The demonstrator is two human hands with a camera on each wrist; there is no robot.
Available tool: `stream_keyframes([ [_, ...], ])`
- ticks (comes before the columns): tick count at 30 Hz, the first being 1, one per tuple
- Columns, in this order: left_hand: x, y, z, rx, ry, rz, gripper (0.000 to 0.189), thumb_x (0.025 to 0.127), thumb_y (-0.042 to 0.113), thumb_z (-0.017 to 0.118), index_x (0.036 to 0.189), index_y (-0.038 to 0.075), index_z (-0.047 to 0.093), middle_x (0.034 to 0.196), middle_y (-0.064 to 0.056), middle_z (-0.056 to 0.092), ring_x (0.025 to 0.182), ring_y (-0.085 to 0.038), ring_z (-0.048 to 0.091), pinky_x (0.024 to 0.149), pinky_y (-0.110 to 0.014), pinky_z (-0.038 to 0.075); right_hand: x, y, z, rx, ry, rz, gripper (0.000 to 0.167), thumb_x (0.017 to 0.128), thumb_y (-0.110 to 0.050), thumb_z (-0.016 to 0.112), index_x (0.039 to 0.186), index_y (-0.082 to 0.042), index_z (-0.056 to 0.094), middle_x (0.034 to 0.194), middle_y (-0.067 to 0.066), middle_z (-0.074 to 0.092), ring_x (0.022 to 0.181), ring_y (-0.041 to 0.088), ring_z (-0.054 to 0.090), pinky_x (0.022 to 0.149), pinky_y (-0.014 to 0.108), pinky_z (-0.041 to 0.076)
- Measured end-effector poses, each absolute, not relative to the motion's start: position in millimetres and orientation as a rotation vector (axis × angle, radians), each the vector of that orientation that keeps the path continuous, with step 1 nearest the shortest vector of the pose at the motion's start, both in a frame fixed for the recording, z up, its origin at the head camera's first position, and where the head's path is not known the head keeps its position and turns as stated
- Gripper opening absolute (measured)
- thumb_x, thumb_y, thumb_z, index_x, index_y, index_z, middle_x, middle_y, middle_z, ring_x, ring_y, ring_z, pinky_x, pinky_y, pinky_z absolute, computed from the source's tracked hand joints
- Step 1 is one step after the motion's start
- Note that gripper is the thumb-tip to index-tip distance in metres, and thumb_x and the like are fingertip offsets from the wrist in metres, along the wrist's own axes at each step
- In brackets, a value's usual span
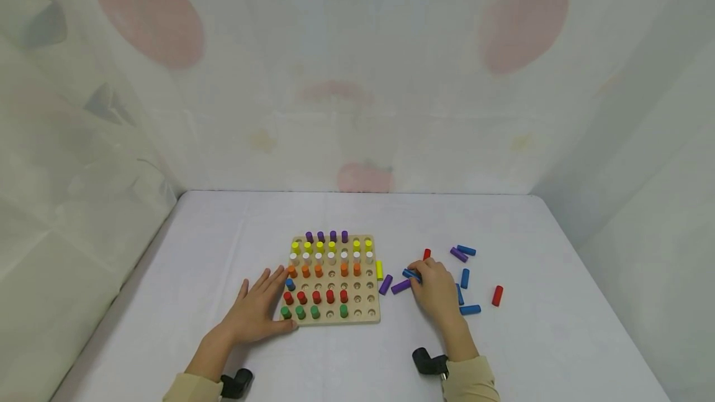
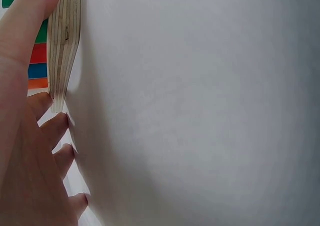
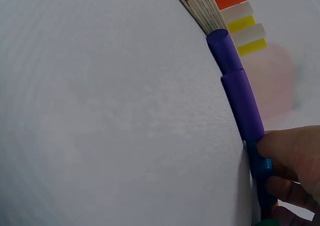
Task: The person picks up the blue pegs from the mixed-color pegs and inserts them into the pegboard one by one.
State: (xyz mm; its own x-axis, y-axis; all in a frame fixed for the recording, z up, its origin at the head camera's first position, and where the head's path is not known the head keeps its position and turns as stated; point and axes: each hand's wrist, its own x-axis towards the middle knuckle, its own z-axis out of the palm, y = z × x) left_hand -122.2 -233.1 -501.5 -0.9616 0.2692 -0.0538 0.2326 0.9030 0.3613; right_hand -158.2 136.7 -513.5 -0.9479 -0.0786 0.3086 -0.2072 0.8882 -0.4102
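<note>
The step in hand looks like picking up a smooth blue cylindrical peg (image 1: 409, 274): the right hand (image 1: 436, 293) pinches it between thumb and fingers, low over the white table (image 1: 335, 365). The next move probably calls for a lift clear of the loose purple cylindrical peg (image 1: 401, 287) just beside it, then a turn upright over a hole in the pale wooden pegboard (image 1: 350, 320), perhaps in the row with one standing blue peg (image 1: 290, 285). The held peg lies to the right of the board, apart from it, and well apart from the left hand (image 1: 254, 312), which has its fingers spread at the board's left edge, thumb touching the near corner, grasping nothing
</note>
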Motion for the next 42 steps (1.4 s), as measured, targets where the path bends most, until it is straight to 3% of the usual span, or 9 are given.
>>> stream_keyframes([
  [16, -122.3, -234.0, -499.7, 0.402, 2.965, 0.554, 0.106, 0.063, 0.069, 0.066, 0.146, 0.016, 0.027, 0.151, -0.007, 0.028, 0.138, -0.037, 0.021, 0.103, -0.069, 0.008, -158.0, 135.0, -513.6, 0.228, -2.815, 0.678, 0.020, 0.077, -0.011, 0.073, 0.095, -0.013, 0.068, 0.087, 0.002, 0.061, 0.076, 0.018, 0.055, 0.067, 0.034, 0.049],
  [26, -121.6, -234.7, -500.6, 0.400, 2.957, 0.568, 0.107, 0.062, 0.072, 0.065, 0.147, 0.018, 0.026, 0.151, -0.006, 0.027, 0.138, -0.036, 0.020, 0.103, -0.069, 0.007, -158.5, 137.0, -513.3, 0.186, -2.847, 0.836, 0.019, 0.079, -0.010, 0.071, 0.098, -0.013, 0.067, 0.086, 0.000, 0.059, 0.074, 0.012, 0.053, 0.071, 0.027, 0.051],
  [42, -122.0, -235.1, -503.2, 0.396, 2.961, 0.550, 0.108, 0.062, 0.074, 0.063, 0.147, 0.020, 0.026, 0.151, -0.005, 0.027, 0.138, -0.036, 0.020, 0.104, -0.068, 0.008, -158.7, 137.3, -512.0, 0.163, -2.833, 0.942, 0.021, 0.082, -0.013, 0.068, 0.103, -0.015, 0.066, 0.085, -0.003, 0.057, 0.074, 0.010, 0.051, 0.070, 0.025, 0.050],
])
